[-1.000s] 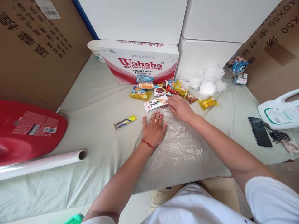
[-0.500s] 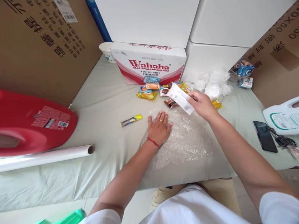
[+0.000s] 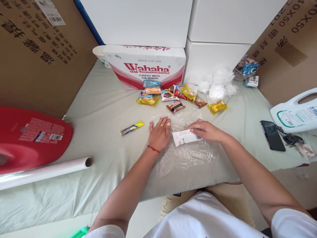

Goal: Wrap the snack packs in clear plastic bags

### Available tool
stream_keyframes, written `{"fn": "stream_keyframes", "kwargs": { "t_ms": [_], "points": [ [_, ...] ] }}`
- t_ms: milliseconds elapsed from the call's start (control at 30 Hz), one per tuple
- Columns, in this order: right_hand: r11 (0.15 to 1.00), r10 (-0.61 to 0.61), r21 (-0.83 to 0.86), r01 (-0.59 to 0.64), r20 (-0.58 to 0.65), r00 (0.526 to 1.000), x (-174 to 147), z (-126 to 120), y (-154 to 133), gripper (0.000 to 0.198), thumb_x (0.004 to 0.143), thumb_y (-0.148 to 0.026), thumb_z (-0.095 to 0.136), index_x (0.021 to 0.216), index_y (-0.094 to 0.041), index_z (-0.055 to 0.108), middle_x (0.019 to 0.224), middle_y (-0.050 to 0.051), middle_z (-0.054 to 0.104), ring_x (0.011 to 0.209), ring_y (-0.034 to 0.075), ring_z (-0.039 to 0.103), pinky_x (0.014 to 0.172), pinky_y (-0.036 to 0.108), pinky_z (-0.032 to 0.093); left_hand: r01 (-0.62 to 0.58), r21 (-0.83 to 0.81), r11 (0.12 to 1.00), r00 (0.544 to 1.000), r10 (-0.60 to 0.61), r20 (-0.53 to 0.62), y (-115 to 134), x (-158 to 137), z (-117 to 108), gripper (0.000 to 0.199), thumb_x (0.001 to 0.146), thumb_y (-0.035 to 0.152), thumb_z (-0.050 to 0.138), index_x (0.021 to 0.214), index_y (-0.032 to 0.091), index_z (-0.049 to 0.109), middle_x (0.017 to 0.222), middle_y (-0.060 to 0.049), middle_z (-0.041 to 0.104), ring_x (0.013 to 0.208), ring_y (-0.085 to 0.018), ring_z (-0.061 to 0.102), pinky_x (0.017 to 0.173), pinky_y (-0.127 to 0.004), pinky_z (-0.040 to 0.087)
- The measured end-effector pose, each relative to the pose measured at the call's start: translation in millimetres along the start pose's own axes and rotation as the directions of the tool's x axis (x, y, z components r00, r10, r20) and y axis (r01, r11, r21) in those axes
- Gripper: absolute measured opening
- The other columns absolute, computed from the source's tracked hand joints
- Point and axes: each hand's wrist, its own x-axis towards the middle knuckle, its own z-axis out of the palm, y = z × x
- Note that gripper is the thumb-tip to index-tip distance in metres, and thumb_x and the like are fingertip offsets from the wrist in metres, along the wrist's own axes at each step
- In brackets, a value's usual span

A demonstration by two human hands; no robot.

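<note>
My left hand [image 3: 159, 134] lies flat, fingers stretched out, on the left edge of a sheet of clear plastic film [image 3: 183, 157]. With thumb and fingers my right hand [image 3: 204, 129] grips the right end of a white wrapped packet [image 3: 183, 137], which is low over the middle of the film; I cannot tell if it touches. A thin yellow and dark snack stick [image 3: 132, 128] lies left of my left hand. Beyond the film sit several wrapped snacks, among them a brown packet [image 3: 175, 106], a yellow packet [image 3: 218, 107] and a white one with a chocolate picture [image 3: 169, 95].
A Wahaha water carton [image 3: 148, 68] and crumpled clear plastic balls [image 3: 216, 91] stand at the back. On the left are a red jug [image 3: 37, 135] and a film roll [image 3: 49, 172]. A phone [image 3: 272, 135], keys [image 3: 292, 137] and a white jug [image 3: 297, 112] lie right.
My right hand has brought the white packet down and nearer to me, turning it to lie level over the film. My left hand stays flat on the film. The view has shifted slightly.
</note>
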Motion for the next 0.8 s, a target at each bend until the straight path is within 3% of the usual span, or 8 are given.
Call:
{"fn": "stream_keyframes", "kwargs": {
  "t_ms": [167, 267, 400, 567, 800],
  "points": [
    [0.967, -0.128, -0.236, 0.099, -0.111, 0.985, 21.5, 23.3, 4.1, 0.037, 0.096, -0.038, 0.06, 0.128, -0.021, 0.072, 0.127, 0.014, 0.066, 0.124, 0.031, 0.051, 0.108, 0.051, 0.041, 0.05, -0.075, 0.996, 0.999, -0.051, -0.013, -2.1, 1.1, -1.6, 0.065, 0.107, 0.046, 0.006, 0.148, 0.026, 0.052, 0.16, -0.006, 0.045, 0.153, -0.022, 0.033, 0.128, -0.059, 0.01],
    [0.938, -0.2, -0.305, 0.166, -0.082, 0.976, 18.2, 37.3, 3.0, 0.046, 0.09, -0.041, 0.071, 0.133, -0.023, 0.068, 0.136, 0.013, 0.061, 0.136, 0.034, 0.041, 0.113, 0.054, 0.037, 0.062, -0.053, 0.997, 0.998, -0.063, -0.002, -1.7, 1.5, -1.2, 0.065, 0.106, 0.046, 0.006, 0.149, 0.026, 0.051, 0.161, -0.006, 0.044, 0.154, -0.023, 0.032, 0.128, -0.06, 0.011],
    [0.907, -0.191, -0.392, 0.154, -0.057, 0.98, 13.5, 46.3, -2.7, 0.048, 0.088, -0.033, 0.075, 0.133, -0.021, 0.067, 0.131, 0.014, 0.062, 0.133, 0.034, 0.043, 0.112, 0.054, 0.037, 0.051, -0.031, 0.998, 0.999, -0.052, -0.012, -1.9, 1.8, 1.3, 0.064, 0.107, 0.046, 0.008, 0.149, 0.025, 0.051, 0.161, -0.007, 0.043, 0.154, -0.024, 0.033, 0.127, -0.061, 0.01],
    [0.889, -0.174, -0.437, 0.137, -0.048, 0.984, 15.4, 42.4, -7.2, 0.051, 0.088, -0.037, 0.074, 0.134, -0.018, 0.065, 0.12, 0.016, 0.062, 0.128, 0.034, 0.046, 0.11, 0.054, 0.039, 0.048, -0.037, 0.998, 0.999, -0.048, -0.009, -2.5, 2.0, 2.0, 0.064, 0.107, 0.045, 0.008, 0.15, 0.023, 0.05, 0.162, -0.007, 0.042, 0.154, -0.024, 0.032, 0.128, -0.061, 0.008],
    [0.871, -0.203, -0.471, 0.143, -0.078, 0.976, 22.0, 49.5, -7.2, 0.033, 0.099, -0.027, 0.056, 0.13, -0.021, 0.066, 0.117, 0.013, 0.067, 0.136, 0.034, 0.043, 0.118, 0.06, 0.027, 0.054, 0.063, 0.997, 0.998, -0.056, 0.026, 1.7, 1.1, -2.9, 0.068, 0.106, 0.045, 0.003, 0.153, 0.022, 0.046, 0.163, -0.005, 0.039, 0.154, -0.022, 0.031, 0.129, -0.059, 0.011]
  ]
}}
